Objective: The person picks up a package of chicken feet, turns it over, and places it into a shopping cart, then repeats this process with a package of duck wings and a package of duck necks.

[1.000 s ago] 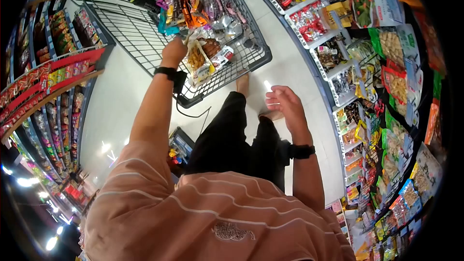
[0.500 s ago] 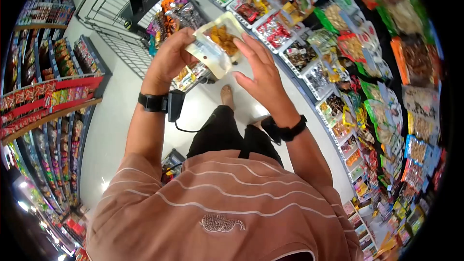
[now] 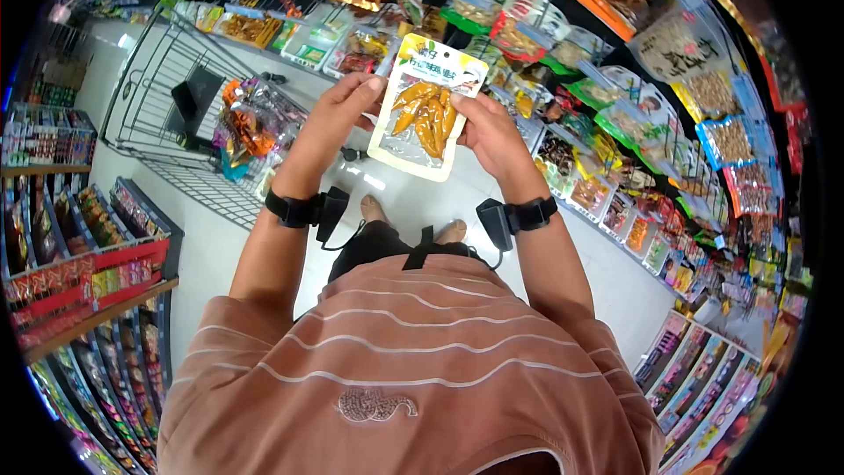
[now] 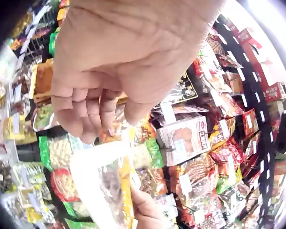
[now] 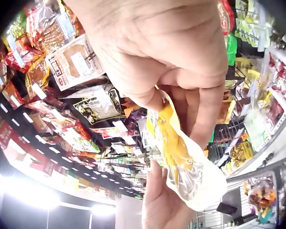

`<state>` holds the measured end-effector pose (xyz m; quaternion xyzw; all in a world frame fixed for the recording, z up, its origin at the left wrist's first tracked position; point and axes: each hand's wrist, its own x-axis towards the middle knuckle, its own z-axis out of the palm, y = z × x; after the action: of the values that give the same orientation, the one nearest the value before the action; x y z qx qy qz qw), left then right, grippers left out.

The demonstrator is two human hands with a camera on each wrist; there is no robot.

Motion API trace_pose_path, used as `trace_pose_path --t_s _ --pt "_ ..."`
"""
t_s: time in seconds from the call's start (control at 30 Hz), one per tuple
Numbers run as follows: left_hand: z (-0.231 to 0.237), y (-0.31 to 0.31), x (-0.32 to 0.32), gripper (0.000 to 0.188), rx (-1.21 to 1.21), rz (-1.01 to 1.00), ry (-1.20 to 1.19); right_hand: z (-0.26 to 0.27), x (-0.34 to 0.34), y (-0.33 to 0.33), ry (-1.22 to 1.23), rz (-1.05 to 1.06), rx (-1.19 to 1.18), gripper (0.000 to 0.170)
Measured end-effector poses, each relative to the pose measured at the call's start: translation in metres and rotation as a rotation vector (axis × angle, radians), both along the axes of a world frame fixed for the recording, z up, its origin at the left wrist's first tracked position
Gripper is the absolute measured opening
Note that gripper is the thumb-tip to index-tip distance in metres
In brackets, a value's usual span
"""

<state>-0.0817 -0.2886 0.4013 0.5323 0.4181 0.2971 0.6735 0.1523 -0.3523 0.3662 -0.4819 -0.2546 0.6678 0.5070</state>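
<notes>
My right hand (image 3: 494, 134) pinches the right edge of a flat snack pouch (image 3: 422, 119), thumb on its front. The pouch has a white and yellow printed top and a clear window showing yellow-brown pieces that look like chicken feet. It is held upright before my chest, front towards me. My left hand (image 3: 337, 123) is at the pouch's left edge, thumb tip right beside it. In the left wrist view the fingers (image 4: 88, 117) are loosely bent, just above the pouch (image 4: 107, 183). From the right wrist, the pouch (image 5: 183, 162) hangs between my thumb and fingers.
A wire shopping cart (image 3: 176, 167) stands to the left, holding packaged snacks (image 3: 255, 123) and a dark flat object (image 3: 195, 110). Shelves of hanging snack bags (image 3: 615, 119) curve along the front and right. Another snack rack (image 3: 88, 251) is on the left. Pale floor (image 3: 215, 237) lies between.
The pouch has come up out of the cart in my left hand and turned to face me. My right hand, earlier free, now pinches it, while my left has loosened. The view has swung rightward.
</notes>
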Motion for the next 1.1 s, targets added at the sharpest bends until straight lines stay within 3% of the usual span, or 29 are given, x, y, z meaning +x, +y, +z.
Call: trace_pose_path --t_s 0.13,0.27,0.67,1.0,1.1 --pt "0.001 -0.010 0.029 0.031 -0.005 -0.035 0.107 0.006 0.014 -0.013 0.002 -0.052 -0.027 0.030" --pt "-0.002 -0.019 0.054 0.024 -0.052 -0.058 -0.136 0.001 0.026 -0.022 0.029 -0.065 0.014 0.031" --pt "-0.021 -0.021 0.063 0.021 -0.036 -0.102 0.001 -0.012 0.044 -0.039 0.059 -0.128 0.001 0.031" --pt "-0.031 -0.034 0.080 0.021 -0.256 -0.013 -0.094 -0.028 0.045 -0.056 0.102 -0.185 -0.054 0.030" --pt "-0.061 -0.028 0.079 0.023 -0.318 -0.052 -0.127 -0.033 0.045 -0.061 0.079 -0.194 -0.083 0.032"
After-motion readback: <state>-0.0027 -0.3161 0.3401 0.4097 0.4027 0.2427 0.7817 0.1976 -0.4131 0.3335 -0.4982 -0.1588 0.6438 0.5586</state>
